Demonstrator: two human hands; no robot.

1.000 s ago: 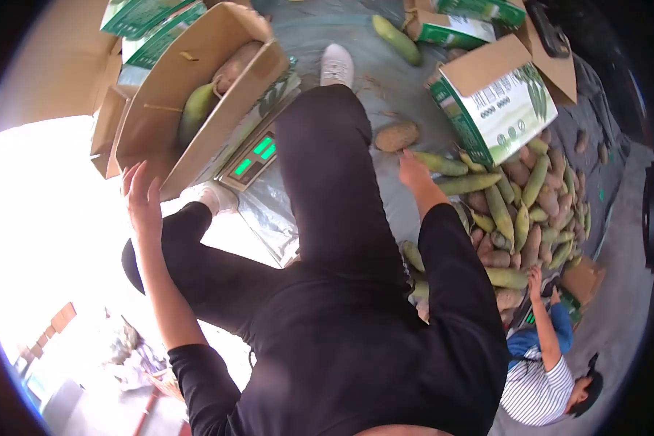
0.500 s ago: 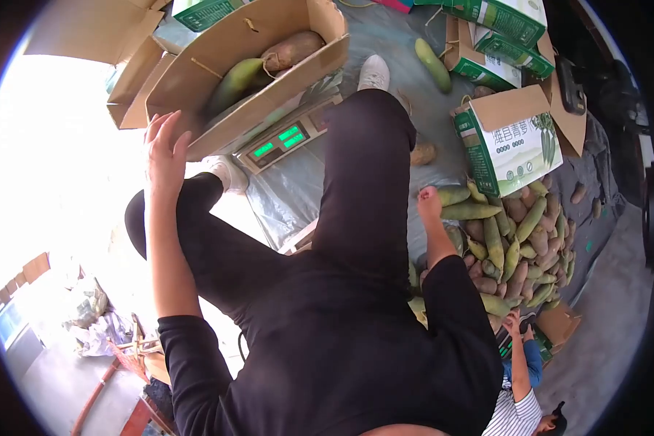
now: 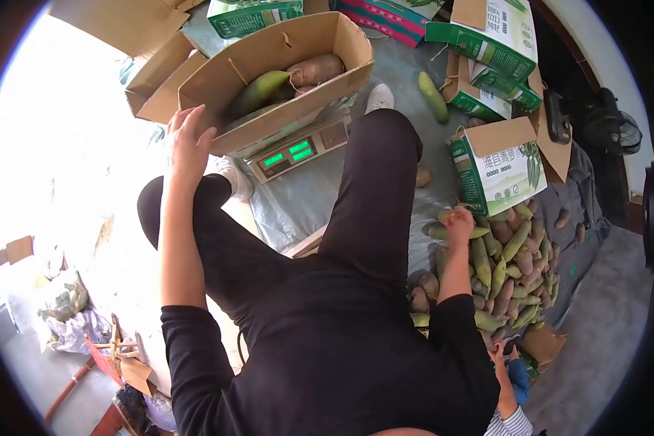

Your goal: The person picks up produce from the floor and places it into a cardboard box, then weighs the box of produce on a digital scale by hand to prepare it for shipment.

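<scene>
My left hand [image 3: 189, 140] is at the near left corner of an open cardboard box [image 3: 287, 116], fingers spread apart and fingertips right at its rim. Inside the box lie a long green radish [image 3: 258, 94] and a brownish-red root [image 3: 317, 70]. The box rests on a weighing scale [image 3: 298, 151] with lit green digits. My right hand [image 3: 459, 224] is over the near edge of a heap of radishes [image 3: 519, 265], fingers curled in, overlapping a green radish [image 3: 437, 233]. I cannot tell what, if anything, these fingers hold.
A white and green printed box [image 3: 498, 174] stands behind the heap, with more boxes [image 3: 490, 43] stacked farther back. A single green radish [image 3: 433, 97] lies on the plastic sheet. A black fan [image 3: 612, 123] is at the right. Another person's arm [image 3: 503, 374] reaches toward the heap.
My right hand has moved right, relative to my knee, over the radish heap. My left hand stays at the box corner. The whole view has shifted slightly.
</scene>
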